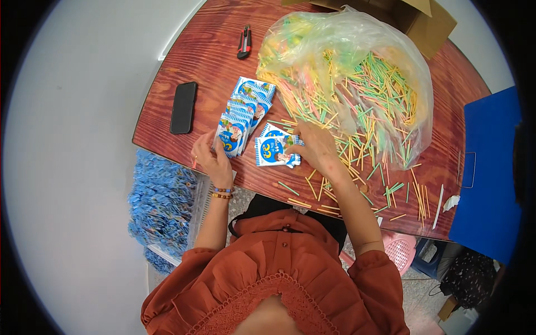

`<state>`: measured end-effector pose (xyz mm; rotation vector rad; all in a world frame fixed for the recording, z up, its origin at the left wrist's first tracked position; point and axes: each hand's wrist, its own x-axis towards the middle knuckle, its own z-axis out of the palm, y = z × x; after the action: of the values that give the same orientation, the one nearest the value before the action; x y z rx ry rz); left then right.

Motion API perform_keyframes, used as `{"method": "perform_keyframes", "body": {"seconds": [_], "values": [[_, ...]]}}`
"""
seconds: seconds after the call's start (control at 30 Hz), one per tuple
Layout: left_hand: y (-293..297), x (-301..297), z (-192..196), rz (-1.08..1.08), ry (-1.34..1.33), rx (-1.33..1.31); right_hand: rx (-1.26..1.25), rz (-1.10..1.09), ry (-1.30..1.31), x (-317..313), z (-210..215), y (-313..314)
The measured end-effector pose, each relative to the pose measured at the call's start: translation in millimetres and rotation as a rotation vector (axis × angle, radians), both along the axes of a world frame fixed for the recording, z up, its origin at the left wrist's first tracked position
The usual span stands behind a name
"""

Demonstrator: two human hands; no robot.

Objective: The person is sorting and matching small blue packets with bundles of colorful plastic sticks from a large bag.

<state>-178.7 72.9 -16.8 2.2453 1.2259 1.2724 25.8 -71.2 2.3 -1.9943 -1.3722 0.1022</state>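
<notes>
A fanned pile of blue-and-white packets (245, 114) lies on the wooden table in front of me. My left hand (213, 158) is at its near left end, thumb on the lowest packet and fingers curled by its edge. To the right, a smaller group of the same packets (270, 152) overlaps on the tabletop. My right hand (316, 146) pinches the right edge of the top one between thumb and fingers. Thin pastel sticks (385, 84), yellow, green and pink, spill from a large clear plastic bag (340, 33) beyond that hand.
A black phone (183, 108) and a red-and-black box cutter (244, 42) lie on the wooden table (215, 53). At the right stands a blue panel (491, 173), with a cardboard box (430, 28) behind the bag. Below the table's left edge, blue packets (162, 201) fill a container.
</notes>
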Motion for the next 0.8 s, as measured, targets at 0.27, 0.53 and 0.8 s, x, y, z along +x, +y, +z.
{"method": "perform_keyframes", "body": {"seconds": [0.27,0.53,0.8], "values": [[-34,39,27,-0.436,-0.066,-0.080,-0.017,0.021,0.027,18,2,-8],[-37,86,34,-0.794,-0.418,-0.960,0.261,0.090,0.969,24,16,-17],[-58,128,40,-0.753,-0.591,-1.143,0.361,-0.076,0.904,40,25,-42]]}}
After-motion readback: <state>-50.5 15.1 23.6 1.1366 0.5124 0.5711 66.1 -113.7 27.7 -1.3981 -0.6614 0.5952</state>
